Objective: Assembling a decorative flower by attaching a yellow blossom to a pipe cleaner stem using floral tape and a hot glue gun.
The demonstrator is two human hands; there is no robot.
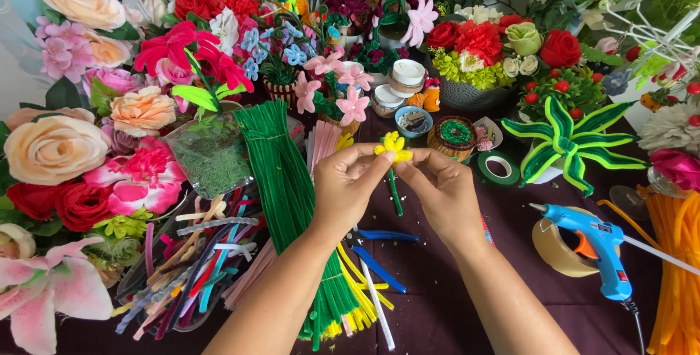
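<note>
A dark purple worktop (437, 282) is crowded on three sides by handmade flowers. Big peach, red and pink blooms (58, 147) wall off the left edge; bouquets fill the far edge; a green-and-yellow striped leafy plant (569, 140) and orange stems (674, 267) close the right. The only bare cloth lies in the near centre, between and below the forearms.

A thick bundle of green pipe cleaners (284, 187) runs from the far side toward the near edge, just left of the hands, beside a clear tub of mixed-colour pipe cleaners (189, 260). A blue glue gun (594, 249) rests against a roll of tape (558, 249) at the right, well apart from the hands. Blue-handled pliers (375, 242) lie under the wrists.

The left hand (346, 184) and right hand (441, 187) meet above the centre, fingers pinched together on a small yellow flower (394, 146) with a green stem (394, 191) hanging straight down between them.
</note>
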